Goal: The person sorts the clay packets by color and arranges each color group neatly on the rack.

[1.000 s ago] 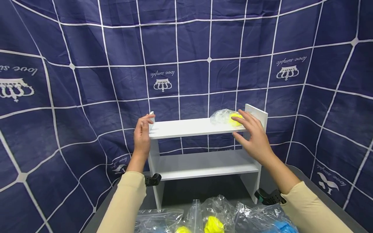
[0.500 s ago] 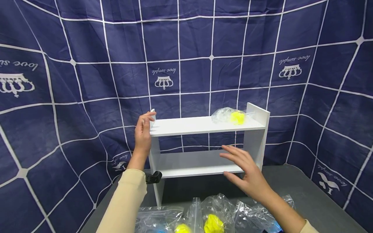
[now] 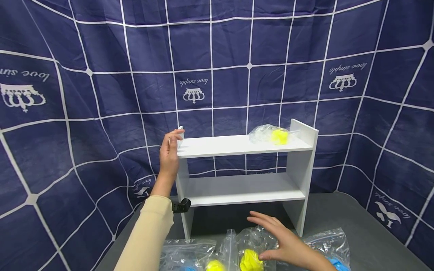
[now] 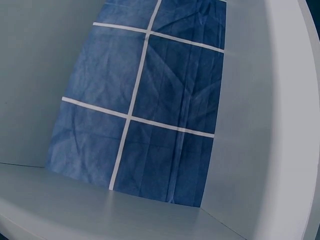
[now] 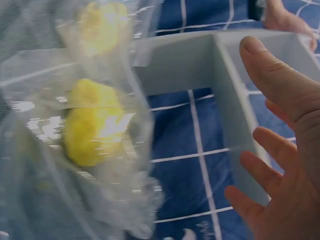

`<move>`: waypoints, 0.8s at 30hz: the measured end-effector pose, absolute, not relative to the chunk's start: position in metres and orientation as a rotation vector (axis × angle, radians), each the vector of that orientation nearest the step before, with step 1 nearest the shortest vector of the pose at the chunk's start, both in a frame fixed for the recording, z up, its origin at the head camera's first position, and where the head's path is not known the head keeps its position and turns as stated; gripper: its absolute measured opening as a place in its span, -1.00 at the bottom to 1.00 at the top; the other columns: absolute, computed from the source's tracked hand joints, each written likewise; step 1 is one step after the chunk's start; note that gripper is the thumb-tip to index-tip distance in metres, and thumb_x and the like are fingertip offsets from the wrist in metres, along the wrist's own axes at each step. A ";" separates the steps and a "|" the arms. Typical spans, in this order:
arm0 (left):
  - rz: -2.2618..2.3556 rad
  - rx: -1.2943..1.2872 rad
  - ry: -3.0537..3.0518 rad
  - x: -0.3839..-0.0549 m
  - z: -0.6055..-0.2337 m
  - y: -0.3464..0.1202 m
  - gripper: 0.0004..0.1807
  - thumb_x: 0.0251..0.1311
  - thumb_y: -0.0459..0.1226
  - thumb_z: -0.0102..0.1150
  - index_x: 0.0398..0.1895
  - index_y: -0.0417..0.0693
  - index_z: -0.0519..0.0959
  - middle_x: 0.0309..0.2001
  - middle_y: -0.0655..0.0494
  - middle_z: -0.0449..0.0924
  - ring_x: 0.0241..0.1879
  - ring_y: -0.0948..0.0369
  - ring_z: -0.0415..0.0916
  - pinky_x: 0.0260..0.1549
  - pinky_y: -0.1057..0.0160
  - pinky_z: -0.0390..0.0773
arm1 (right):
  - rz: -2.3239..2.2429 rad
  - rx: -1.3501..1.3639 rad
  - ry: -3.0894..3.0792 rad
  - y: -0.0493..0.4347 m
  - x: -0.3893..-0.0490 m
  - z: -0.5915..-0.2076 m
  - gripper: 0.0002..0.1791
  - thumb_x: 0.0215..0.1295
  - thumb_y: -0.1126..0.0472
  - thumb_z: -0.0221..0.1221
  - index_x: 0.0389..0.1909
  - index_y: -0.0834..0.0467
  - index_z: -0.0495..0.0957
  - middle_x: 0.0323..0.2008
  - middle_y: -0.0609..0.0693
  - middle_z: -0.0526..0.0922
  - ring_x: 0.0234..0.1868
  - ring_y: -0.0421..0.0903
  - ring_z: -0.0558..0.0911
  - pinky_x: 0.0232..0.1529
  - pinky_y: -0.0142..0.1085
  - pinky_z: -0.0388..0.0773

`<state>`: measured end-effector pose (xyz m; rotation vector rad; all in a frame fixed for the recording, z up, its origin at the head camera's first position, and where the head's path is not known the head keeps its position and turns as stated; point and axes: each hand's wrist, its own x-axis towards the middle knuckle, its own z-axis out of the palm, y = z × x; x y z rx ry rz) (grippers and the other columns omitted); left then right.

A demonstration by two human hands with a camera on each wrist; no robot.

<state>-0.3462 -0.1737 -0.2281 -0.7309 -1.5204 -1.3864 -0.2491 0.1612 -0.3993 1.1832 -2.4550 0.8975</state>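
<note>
My left hand (image 3: 169, 152) grips the top of the left side panel of a white two-tier shelf (image 3: 237, 148), fingers bent over its edge. Lower right in the head view, my right hand (image 3: 281, 241) has its fingers spread and holds nothing. It hovers by a clear zip bag with a yellow lump (image 3: 251, 260) inside; in the right wrist view this yellow lump (image 5: 94, 122) lies left of the fingers. On the upper board, near the right panel, rests another clear bag (image 3: 262, 133) holding a yellow piece (image 3: 280, 137).
Further clear bags lie in front of the shelf: one with a smaller yellow piece (image 3: 215, 265), one with a blue piece (image 3: 339, 264) at the right. A dark grey tabletop (image 3: 335, 210) carries everything. Blue gridded cloth (image 3: 227, 45) hangs behind and at both sides.
My right hand has withdrawn from the yellow piece's bag on the upper board and come down to the bags in front. My left hand has stayed on the side panel.
</note>
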 end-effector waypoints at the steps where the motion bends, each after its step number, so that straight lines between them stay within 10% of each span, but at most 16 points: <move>1: -1.389 -0.731 -1.522 -0.342 -0.226 -0.172 -0.72 0.43 -0.43 -0.32 -0.28 -0.58 0.33 0.07 -0.49 0.45 0.32 0.01 0.31 0.42 0.06 0.09 | 0.927 1.200 -2.493 0.162 -0.250 -0.404 -0.04 -0.03 -0.04 0.39 0.42 -0.16 0.16 0.46 -0.11 0.17 0.34 -0.18 0.28 0.06 -0.17 0.48; 12: -1.372 -0.724 -1.520 -0.342 -0.227 -0.172 -0.74 0.42 -0.43 -0.31 -0.28 -0.53 0.34 0.07 -0.48 0.46 0.30 -0.04 0.31 0.40 0.05 0.11 | 1.144 1.297 -2.702 0.162 -0.260 -0.450 -0.19 0.15 -0.10 0.27 0.41 -0.14 0.17 0.43 0.04 0.23 0.42 0.03 0.23 0.07 0.31 0.37; 24: -1.367 -0.720 -1.534 -0.340 -0.226 -0.172 -0.74 0.42 -0.43 -0.31 -0.27 -0.53 0.35 0.08 -0.47 0.46 0.30 -0.05 0.31 0.39 0.06 0.12 | 0.913 1.263 -2.705 0.161 -0.270 -0.476 -0.26 0.11 -0.26 0.24 0.31 -0.11 0.34 0.30 0.00 0.44 0.25 -0.01 0.45 0.04 -0.02 0.54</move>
